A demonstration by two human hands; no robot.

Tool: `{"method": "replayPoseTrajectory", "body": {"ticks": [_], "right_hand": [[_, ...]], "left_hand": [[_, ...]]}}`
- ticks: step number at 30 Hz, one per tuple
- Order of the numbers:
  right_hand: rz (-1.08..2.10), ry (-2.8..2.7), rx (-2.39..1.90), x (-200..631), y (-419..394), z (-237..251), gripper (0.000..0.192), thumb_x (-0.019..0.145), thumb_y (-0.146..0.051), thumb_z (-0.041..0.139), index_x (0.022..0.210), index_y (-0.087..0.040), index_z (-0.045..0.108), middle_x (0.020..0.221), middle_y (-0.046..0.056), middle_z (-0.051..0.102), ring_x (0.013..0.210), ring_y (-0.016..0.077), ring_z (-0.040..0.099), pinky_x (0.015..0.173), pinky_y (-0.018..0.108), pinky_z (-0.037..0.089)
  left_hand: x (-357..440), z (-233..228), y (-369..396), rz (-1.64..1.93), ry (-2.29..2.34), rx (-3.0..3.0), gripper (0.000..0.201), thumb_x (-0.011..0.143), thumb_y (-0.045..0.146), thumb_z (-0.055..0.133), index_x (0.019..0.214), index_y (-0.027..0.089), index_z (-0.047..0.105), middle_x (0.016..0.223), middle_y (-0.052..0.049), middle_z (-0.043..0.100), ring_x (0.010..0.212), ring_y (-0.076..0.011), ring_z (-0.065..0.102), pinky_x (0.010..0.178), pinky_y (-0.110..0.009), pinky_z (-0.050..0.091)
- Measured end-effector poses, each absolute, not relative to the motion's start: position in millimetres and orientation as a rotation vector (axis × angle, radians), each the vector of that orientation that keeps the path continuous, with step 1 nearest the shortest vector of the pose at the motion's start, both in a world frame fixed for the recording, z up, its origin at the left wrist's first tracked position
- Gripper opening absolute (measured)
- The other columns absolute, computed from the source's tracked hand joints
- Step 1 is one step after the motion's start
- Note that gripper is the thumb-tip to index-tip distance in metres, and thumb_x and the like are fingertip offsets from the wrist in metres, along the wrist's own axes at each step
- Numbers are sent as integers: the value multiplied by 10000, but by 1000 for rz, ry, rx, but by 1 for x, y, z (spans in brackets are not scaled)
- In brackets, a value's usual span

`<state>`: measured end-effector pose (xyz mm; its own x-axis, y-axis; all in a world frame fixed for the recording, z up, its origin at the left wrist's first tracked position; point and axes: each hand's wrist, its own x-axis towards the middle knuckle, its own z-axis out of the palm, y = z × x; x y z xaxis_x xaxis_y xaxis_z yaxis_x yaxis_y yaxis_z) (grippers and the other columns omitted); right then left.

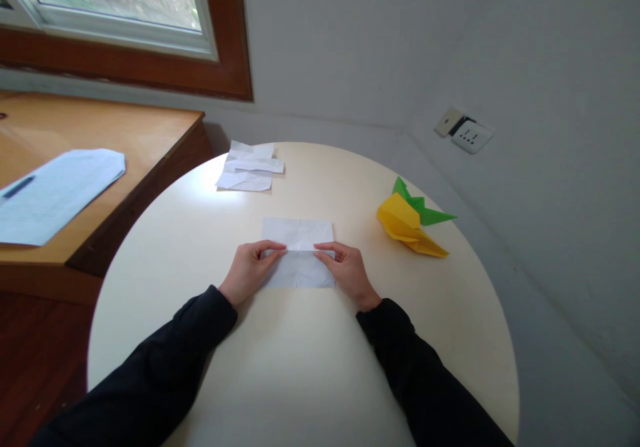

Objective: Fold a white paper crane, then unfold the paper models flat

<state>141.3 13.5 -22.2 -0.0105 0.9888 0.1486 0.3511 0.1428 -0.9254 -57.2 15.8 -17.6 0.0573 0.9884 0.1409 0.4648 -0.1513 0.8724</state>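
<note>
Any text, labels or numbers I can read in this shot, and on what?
No text can be read.
Envelope on the wooden desk: faint printed lines and a dark bar, too blurred to read.
White paper under the left hand and right hand: blank, creases only.
Paper scraps at the far edge of the round table: no print visible.
Wall socket: no legible marking.

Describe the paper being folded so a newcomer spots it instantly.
On the round cream table, look at the middle, just ahead of the dark sleeves. The white sheet lies flat there, pinched by the left hand and right hand. Unlike the white scraps at the far edge, it is a single creased rectangle.
</note>
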Motion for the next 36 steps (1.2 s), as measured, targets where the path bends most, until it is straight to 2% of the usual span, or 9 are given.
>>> {"method": "replayPoseTrajectory", "body": {"ticks": [8, 14, 19, 22, 25, 27, 31, 34, 36], "right_hand": [[950, -1491, -1323, 143, 16, -26, 255, 705, -350, 618, 793, -131, 715, 704, 51, 694, 544, 124, 533, 504, 241, 405], [1015, -1398, -1294, 145, 18, -24, 264, 700, -384, 618, 735, -134, 694, 695, 46, 683, 577, 134, 553, 518, 240, 413], [979, -1450, -1311, 142, 17, -25, 238, 694, -361, 615, 710, -132, 679, 637, 26, 646, 535, 119, 512, 510, 237, 399], [869, -1525, -1361, 137, 14, -27, 216, 700, -338, 601, 713, -138, 683, 564, -1, 598, 475, 101, 448, 466, 225, 365], [707, -1580, -1411, 131, 7, -25, 211, 720, -308, 577, 792, -144, 688, 542, -17, 573, 458, 101, 417, 464, 227, 368], [591, -1619, -1425, 126, 2, -23, 242, 740, -290, 562, 903, -151, 674, 628, -1, 625, 485, 113, 455, 503, 240, 409], [307, -1743, -1397, 119, -8, -22, 297, 784, -239, 525, 1057, -159, 614, 930, 63, 683, 636, 150, 573, 641, 276, 475], [89, -1837, -1413, 115, -12, -22, 328, 808, -208, 509, 1126, -163, 574, 964, 85, 681, 754, 183, 610, 721, 304, 479], [-20, -1878, -1466, 113, -14, -21, 350, 806, -202, 523, 1153, -172, 557, 940, 88, 684, 761, 197, 615, 735, 323, 474]], "left_hand": [[-58, -16, 19, 1049, 1435, 1618, 304, 701, 399, 597, 765, 129, 721, 691, -53, 697, 586, -142, 542, 563, -245, 403], [-58, -13, 20, 1048, 1342, 1373, 381, 673, 470, 610, 741, 103, 681, 653, -45, 651, 546, -122, 514, 477, -215, 357], [-60, -20, 24, 1062, 1438, 1532, 310, 690, 404, 591, 764, 112, 666, 649, -32, 633, 562, -131, 522, 500, -224, 385], [-59, -23, 22, 1031, 1513, 1708, 252, 715, 347, 558, 785, 131, 668, 631, -18, 630, 564, -141, 538, 534, -241, 417], [-54, -22, 14, 1103, 1496, 1895, 191, 740, 266, 535, 840, 153, 653, 777, -41, 676, 673, -161, 598, 636, -263, 465], [-51, -20, 9, 1159, 1463, 2028, 171, 766, 225, 517, 873, 165, 637, 850, -53, 680, 740, -166, 618, 691, -271, 477], [-48, -19, 4, 1172, 1507, 2340, 166, 818, 179, 480, 908, 162, 618, 805, -63, 665, 736, -178, 611, 687, -290, 480], [-48, -19, 5, 1175, 1567, 2540, 154, 827, 165, 480, 902, 157, 615, 756, -59, 658, 704, -188, 591, 670, -307, 467], [-48, -20, 5, 1164, 1585, 2613, 155, 829, 165, 483, 917, 162, 611, 749, -51, 657, 691, -187, 581, 661, -309, 456]]}}
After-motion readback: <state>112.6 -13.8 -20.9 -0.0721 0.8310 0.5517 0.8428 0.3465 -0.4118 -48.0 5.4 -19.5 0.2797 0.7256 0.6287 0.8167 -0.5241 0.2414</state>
